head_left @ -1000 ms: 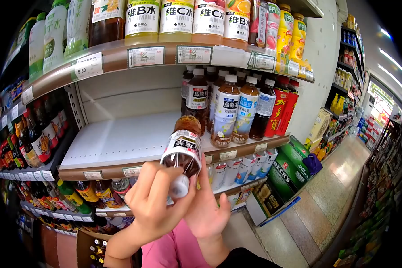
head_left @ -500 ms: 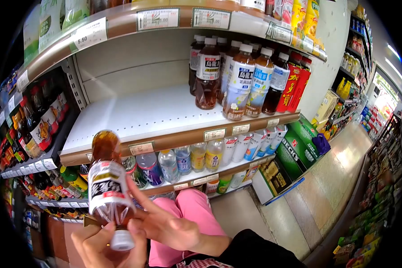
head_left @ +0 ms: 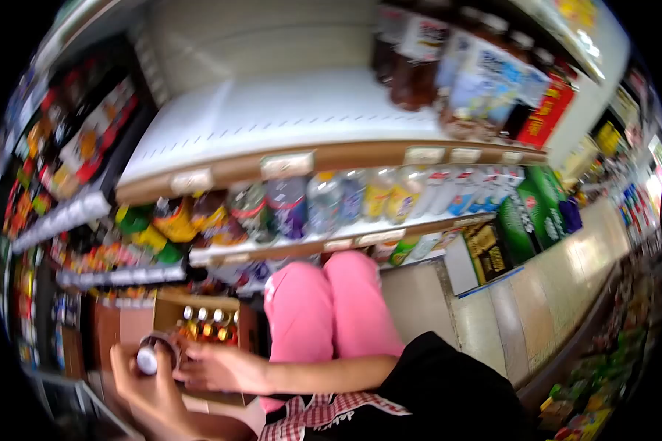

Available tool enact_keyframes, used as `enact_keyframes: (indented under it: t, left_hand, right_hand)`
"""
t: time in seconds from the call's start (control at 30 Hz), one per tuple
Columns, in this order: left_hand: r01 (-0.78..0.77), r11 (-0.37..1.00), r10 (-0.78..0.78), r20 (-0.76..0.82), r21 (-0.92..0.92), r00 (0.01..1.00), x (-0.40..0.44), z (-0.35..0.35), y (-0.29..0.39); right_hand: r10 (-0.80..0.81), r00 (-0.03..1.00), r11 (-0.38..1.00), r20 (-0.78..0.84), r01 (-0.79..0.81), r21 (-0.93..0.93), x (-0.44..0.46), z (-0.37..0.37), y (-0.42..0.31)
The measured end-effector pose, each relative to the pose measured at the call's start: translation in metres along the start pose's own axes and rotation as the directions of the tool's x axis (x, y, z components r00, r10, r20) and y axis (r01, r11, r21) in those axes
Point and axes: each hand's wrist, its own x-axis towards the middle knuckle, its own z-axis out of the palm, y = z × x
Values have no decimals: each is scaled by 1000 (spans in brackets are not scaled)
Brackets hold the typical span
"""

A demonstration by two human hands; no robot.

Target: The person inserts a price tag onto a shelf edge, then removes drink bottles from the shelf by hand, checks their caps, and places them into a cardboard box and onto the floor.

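Note:
My left hand [head_left: 136, 382] is closed around a dark tea bottle [head_left: 163, 345] low at the left. The bottle's white cap points towards me, and its body is foreshortened and blurred. From the right, my right hand [head_left: 232, 367] has its fingers curled against the bottle's side. Just beyond the hands stands an open cardboard box [head_left: 129, 321] holding several capped bottles [head_left: 210, 323]. Higher up, similar dark tea bottles [head_left: 418, 66] stand at the right end of a white shelf [head_left: 272, 110].
Below the white shelf, a lower row of drink bottles [head_left: 287, 206] runs towards some cartons [head_left: 463, 187]. Green boxes [head_left: 533, 206] stand on the floor at the right, beside the tiled aisle [head_left: 522, 316]. Dark side shelves [head_left: 81, 147] hold more bottles at the left.
The view has tilted down, bringing the open box into sight. Both hands and the bottle have moved down and left, away from the white shelf, and the cap now faces me.

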Motion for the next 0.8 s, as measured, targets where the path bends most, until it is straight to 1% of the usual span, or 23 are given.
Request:
enact_keyframes:
  t: [0.03,0.07,0.1,0.13,0.17,0.2,0.27,0.3,0.33,0.37,0.43,0.5,0.53,0.63,0.7,0.8]
  left_hand:
    - [109,992,-108,7,-66,994,-1,1,-6]
    - [142,984,-142,-8,110,990,0,0,-5]
    - [168,980,-164,-38,108,986,-3,1,-36]
    - [146,987,-141,-77,62,987,-4,6,-41]
    - [158,976,-145,-92,151,985,-6,6,-61]
    - [211,963,-197,-98,165,975,-7,7,-72]
    - [249,939,-230,-108,238,967,-13,9,-98]
    - [239,933,-217,-109,269,970,-17,10,-119]
    - [290,912,-266,-119,290,956,-19,11,-126]
    - [309,889,-282,-127,339,951,-24,11,-142]
    - [404,846,-383,-132,348,914,-31,11,-163]
    - [395,837,-360,-163,378,919,-43,12,-190]
    - [407,838,-367,-178,364,913,-49,13,-201]
    - [532,777,-512,-154,336,845,-65,13,-226]
    - [564,760,-558,-122,323,821,-75,12,-233]
    - [602,737,-618,-56,306,785,-83,16,-237]
  right_hand:
    - [22,997,1000,-71,-21,8,9,-17,6]
    - [34,994,999,-106,-33,17,15,-28,8]
    - [54,988,998,-144,-50,28,18,-37,8]
    - [94,971,996,-218,-93,19,21,-45,6]
    - [132,948,991,-289,-136,5,24,-53,4]
    - [142,939,989,-314,-149,1,30,-64,6]
    - [154,926,983,-345,-177,-37,39,-88,10]
    - [154,925,980,-349,-189,-68,42,-99,12]
    - [179,909,970,-376,-226,-86,46,-109,14]
    - [197,893,959,-404,-261,-109,51,-117,15]
    - [261,847,934,-463,-342,-99,54,-132,17]
    - [284,827,917,-485,-382,-115,51,-149,20]
    - [277,824,907,-494,-394,-150,50,-149,20]
    - [199,813,869,-548,-404,-285,43,-149,18]
    - [200,801,840,-564,-437,-322,38,-148,8]
    - [141,816,820,-561,-414,-396,29,-146,-7]
